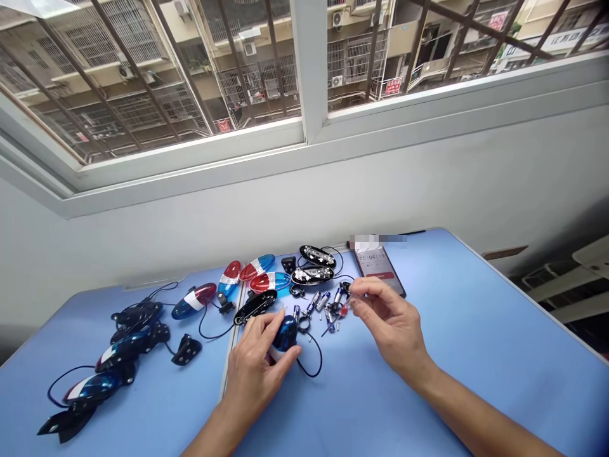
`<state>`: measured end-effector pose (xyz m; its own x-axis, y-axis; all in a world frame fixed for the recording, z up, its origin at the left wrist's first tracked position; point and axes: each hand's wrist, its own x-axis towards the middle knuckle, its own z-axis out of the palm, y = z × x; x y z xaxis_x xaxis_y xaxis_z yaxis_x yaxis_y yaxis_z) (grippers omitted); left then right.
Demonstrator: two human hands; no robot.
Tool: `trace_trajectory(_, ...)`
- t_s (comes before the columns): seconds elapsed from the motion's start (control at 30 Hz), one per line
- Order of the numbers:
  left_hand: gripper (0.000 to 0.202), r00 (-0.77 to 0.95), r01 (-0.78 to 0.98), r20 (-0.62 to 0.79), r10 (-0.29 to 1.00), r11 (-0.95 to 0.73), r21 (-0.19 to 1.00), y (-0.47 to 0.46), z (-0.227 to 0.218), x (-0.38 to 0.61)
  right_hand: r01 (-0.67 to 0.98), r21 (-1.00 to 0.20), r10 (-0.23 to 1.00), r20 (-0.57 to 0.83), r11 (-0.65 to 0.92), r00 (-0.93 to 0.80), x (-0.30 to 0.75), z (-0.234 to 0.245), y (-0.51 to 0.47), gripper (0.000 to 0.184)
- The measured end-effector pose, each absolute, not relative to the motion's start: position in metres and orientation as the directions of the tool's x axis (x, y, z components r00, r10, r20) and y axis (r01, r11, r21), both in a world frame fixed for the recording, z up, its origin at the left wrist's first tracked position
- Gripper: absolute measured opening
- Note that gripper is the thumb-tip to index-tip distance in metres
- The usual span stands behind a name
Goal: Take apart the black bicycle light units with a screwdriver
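My left hand (pixel 259 358) lies on the blue table (pixel 476 343) with its fingers wrapped round a blue oval light unit (pixel 285 333) whose black cable (pixel 311 368) loops out to the right. My right hand (pixel 387 317) hovers just right of it, thumb and forefinger pinched on a small screwdriver (pixel 339 316) with a red handle. Its tip hangs over a scatter of small batteries (pixel 320 301) and screws. A black base plate (pixel 255 305) lies just beyond my left fingers.
Red-and-blue light covers (pixel 257 268) and two open black units (pixel 314 265) lie behind the hands. More blue lights with black mounts (pixel 128 346) sit at the left. A phone (pixel 380 270) showing a timer lies behind my right hand. A wall and window rise past the table.
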<state>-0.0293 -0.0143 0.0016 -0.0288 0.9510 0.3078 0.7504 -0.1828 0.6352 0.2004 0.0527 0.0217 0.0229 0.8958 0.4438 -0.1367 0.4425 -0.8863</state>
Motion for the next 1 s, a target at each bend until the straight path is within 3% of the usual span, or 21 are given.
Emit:
trace_trajectory(0.17,0.051,-0.035,0.696,0.277,0.960,-0.176,0.697,-0.013,0.004,-0.027,-0.135,-0.895,0.905,0.425,0.425,0.032,0.200,0.021,0.052,0.005)
trace_trajectory(0.27,0.049,-0.101,0.607,0.182,0.978,-0.084,0.790,-0.011,0.010,-0.029,-0.137,-0.902,0.912,0.407,0.409,0.039,0.200,0.022,0.052,0.005)
trace_trajectory(0.37,0.056,-0.106,0.329,-0.057,0.993,0.089,0.940,-0.009,0.016,-0.032,-0.191,-0.904,0.924,0.376,0.382,0.071,0.200,0.023,0.052,0.008)
trace_trajectory(0.43,0.066,-0.030,0.104,-0.199,0.980,0.201,0.974,-0.009,0.017,-0.032,-0.255,-0.902,0.937,0.340,0.349,0.079,0.201,0.024,0.052,0.010)
trace_trajectory(0.6,0.057,0.197,-0.217,-0.350,0.916,0.389,0.895,-0.006,0.016,-0.025,-0.317,-0.893,0.947,0.306,0.321,0.097,0.202,0.023,0.053,0.011)
trace_trajectory(0.73,0.047,0.254,-0.294,-0.378,0.890,0.443,0.847,-0.006,0.014,-0.019,-0.271,-0.878,0.919,0.378,0.394,0.112,0.204,0.023,0.048,0.003)
trace_trajectory(0.83,0.043,0.249,-0.317,-0.388,0.887,0.453,0.833,-0.007,0.013,-0.017,-0.262,-0.859,0.898,0.428,0.440,0.106,0.207,0.024,0.044,0.014)
trace_trajectory(0.9,0.041,0.249,-0.335,-0.392,0.885,0.459,0.823,-0.009,0.011,-0.016,-0.196,-0.860,0.882,0.465,0.470,0.073,0.208,0.025,0.043,0.023)
trace_trajectory(1.0,0.042,0.255,-0.347,-0.414,0.874,0.483,0.804,-0.011,0.010,-0.014,0.053,-0.804,0.803,0.585,0.592,-0.112,0.205,0.021,0.043,0.026)
